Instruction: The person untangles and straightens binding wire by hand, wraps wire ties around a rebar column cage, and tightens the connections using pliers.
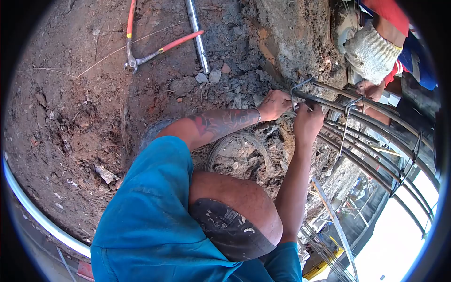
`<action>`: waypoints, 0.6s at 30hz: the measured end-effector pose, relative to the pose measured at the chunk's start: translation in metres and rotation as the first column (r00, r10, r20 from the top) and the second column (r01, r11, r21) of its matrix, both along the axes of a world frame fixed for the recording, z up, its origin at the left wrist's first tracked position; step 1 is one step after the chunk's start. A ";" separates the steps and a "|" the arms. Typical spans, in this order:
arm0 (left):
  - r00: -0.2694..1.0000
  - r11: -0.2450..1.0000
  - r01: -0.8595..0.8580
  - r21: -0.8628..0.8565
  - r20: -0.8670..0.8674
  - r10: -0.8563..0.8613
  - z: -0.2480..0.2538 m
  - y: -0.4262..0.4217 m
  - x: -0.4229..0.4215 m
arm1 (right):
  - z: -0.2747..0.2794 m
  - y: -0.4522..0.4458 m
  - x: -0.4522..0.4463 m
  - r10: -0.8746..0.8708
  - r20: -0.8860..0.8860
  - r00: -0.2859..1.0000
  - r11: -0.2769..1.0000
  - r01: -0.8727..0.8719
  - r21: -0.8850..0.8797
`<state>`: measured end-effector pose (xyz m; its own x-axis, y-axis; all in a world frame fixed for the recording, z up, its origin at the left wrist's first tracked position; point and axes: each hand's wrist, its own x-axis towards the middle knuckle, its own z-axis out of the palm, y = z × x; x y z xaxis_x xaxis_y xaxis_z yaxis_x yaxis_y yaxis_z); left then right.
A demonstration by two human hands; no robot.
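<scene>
At the end of a rebar cage (361, 115), my left hand (275, 105) pinches its fingers beside a square steel stirrup (294, 88). My right hand (309, 123) is close by, its fingers bent closed against the bars just under the top rebar. Whatever is between the fingers of either hand is too small or hidden to make out. Below my left forearm lies a coil of thin wire (239, 136) on the soil. Another person's white knitted glove (373, 54) and bare fingers (372, 90) are at the cage farther right.
Red-handled end-cutting pliers (132, 62) lie spread on the dirt at the upper left. Beside them is a shiny metal tube (197, 37). My bent knee (239, 192) is below my hands. More thin bars (324, 249) and a long strip (334, 221) stand at the lower right.
</scene>
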<state>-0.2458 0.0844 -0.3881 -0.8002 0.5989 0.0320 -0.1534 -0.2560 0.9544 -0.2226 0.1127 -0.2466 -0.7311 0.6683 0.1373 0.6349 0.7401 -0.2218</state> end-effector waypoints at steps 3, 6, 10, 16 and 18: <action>0.978 0.998 0.059 0.014 0.199 -0.061 -0.003 0.007 0.000 | 0.001 0.001 -0.002 -0.068 0.058 0.996 0.993 0.074 -0.096; 0.872 0.991 0.106 0.087 0.471 -0.135 0.009 0.007 -0.001 | 0.001 -0.010 -0.005 0.020 0.107 0.994 0.999 -0.017 -0.034; 0.695 0.930 0.031 0.367 0.661 -0.284 -0.007 0.018 0.010 | -0.010 -0.011 -0.007 -0.016 0.132 0.991 1.000 0.014 0.011; 0.148 0.742 -0.113 0.661 0.749 -0.646 0.012 -0.012 -0.008 | -0.001 -0.018 -0.020 -0.114 0.240 0.964 0.993 0.121 -0.015; 0.110 0.804 -0.119 0.582 0.813 -0.572 0.029 -0.014 -0.011 | -0.002 -0.016 -0.022 -0.122 0.217 0.969 0.989 0.137 -0.056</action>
